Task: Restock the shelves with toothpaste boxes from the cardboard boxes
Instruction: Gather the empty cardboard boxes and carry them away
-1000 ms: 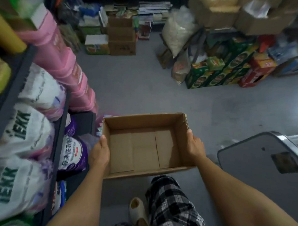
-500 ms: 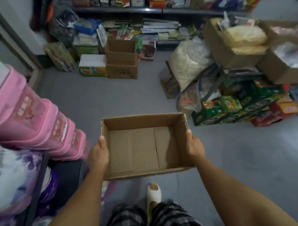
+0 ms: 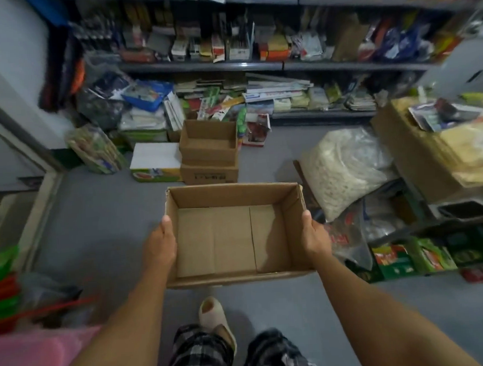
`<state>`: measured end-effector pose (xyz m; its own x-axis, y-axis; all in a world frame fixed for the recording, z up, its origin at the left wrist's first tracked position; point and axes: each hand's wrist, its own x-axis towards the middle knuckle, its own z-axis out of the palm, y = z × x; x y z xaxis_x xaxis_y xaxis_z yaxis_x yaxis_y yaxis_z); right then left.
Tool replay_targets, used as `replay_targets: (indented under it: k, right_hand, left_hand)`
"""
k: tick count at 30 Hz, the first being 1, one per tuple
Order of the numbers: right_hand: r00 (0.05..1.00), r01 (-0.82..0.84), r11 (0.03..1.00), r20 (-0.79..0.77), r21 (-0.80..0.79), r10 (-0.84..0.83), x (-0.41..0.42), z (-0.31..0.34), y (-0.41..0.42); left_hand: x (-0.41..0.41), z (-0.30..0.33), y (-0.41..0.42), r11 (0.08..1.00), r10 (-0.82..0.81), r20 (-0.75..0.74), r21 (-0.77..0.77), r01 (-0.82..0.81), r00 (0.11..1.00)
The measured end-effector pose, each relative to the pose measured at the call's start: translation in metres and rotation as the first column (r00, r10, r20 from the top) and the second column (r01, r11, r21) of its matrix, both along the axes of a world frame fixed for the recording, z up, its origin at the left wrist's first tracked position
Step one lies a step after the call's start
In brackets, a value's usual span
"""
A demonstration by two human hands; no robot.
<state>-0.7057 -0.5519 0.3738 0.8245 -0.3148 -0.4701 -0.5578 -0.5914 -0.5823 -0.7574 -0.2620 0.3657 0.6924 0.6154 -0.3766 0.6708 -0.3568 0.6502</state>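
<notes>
An open, empty cardboard box (image 3: 231, 238) hangs in front of me above the grey floor. My left hand (image 3: 158, 246) grips its left wall with the thumb over the rim. My right hand (image 3: 314, 237) grips the right wall the same way. No toothpaste boxes show inside it. Two more open cardboard boxes (image 3: 208, 151) are stacked on the floor ahead, just before the far shelves (image 3: 257, 64), which are crowded with small packaged goods.
A white-and-green carton (image 3: 155, 163) sits left of the stacked boxes. At right are a big clear bag of white goods (image 3: 345, 170), a large brown box (image 3: 416, 153) and green cartons (image 3: 404, 258). Pink packs (image 3: 34, 355) and red-green items fill the lower left. Grey floor (image 3: 98, 216) lies between.
The view has moved forward and tilted up: the far shelves and stacked boxes are nearer, the left shelf with pink packs has slid out of view. Both hands keep the same hold on the box.
</notes>
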Motion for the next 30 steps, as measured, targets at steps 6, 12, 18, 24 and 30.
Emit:
replay_targets:
  k: [6,12,18,24,30]
  right_hand:
    - [1.0,0.01,1.0,-0.025,0.021,-0.009,0.149,0.009,0.069]
    - [0.997,0.036,0.999,-0.069,0.03,-0.034,0.306,-0.02,0.127]
    - [0.987,0.085,0.996,-0.139,0.028,-0.08,0.469,-0.065,0.174]
    - [0.977,0.115,0.993,-0.177,-0.006,-0.115,0.587,-0.121,0.201]
    - [0.983,0.085,0.996,-0.166,-0.004,-0.084,0.664,-0.204,0.228]
  left_hand:
    - [0.153,0.013,0.073,1.0,0.018,0.002,-0.016,-0.018,1.0]
    - [0.306,-0.014,0.127,0.998,0.051,-0.031,-0.031,-0.052,0.998]
    - [0.467,-0.063,0.172,0.996,0.082,-0.021,-0.018,-0.083,0.996]
    - [0.588,-0.117,0.198,0.999,0.047,-0.081,0.023,-0.045,0.996]
    - [0.662,-0.199,0.227,0.998,0.062,-0.153,0.042,-0.056,0.986]
